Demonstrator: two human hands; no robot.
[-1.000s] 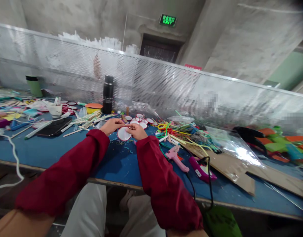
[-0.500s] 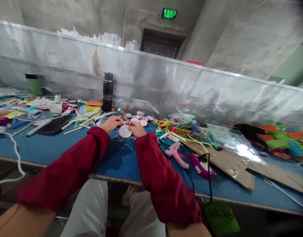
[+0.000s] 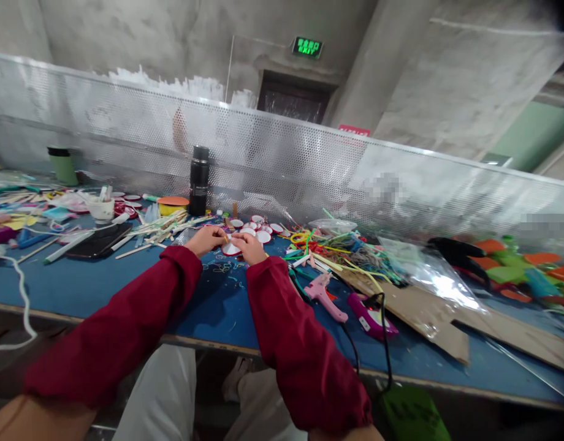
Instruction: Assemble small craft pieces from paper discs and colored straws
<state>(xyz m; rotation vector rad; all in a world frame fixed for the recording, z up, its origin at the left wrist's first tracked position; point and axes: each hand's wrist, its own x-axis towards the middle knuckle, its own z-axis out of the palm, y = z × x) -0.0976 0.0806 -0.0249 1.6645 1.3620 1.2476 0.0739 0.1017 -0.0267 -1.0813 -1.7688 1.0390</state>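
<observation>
Both my arms, in dark red sleeves, reach out over a blue table (image 3: 102, 282). My left hand (image 3: 205, 239) and my right hand (image 3: 249, 246) meet over a small white disc with a red rim (image 3: 230, 249), and their fingers pinch it from either side. The disc sits low between my hands, mostly covered by them. More red-rimmed white discs (image 3: 259, 233) lie just beyond my fingers. Thin coloured loops (image 3: 222, 267) lie on the table under my wrists.
A black flask (image 3: 199, 179) stands by the perforated metal screen (image 3: 309, 165). Wooden sticks (image 3: 157, 228) and a black tablet (image 3: 100, 240) lie to the left. Pipe cleaners (image 3: 350, 248), two glue guns (image 3: 325, 294) (image 3: 371, 313), cardboard (image 3: 424, 312) and plastic bags lie to the right.
My hands have turned the disc flatter, so less of its white face shows. The camera has shifted slightly; nothing else on the table has moved.
</observation>
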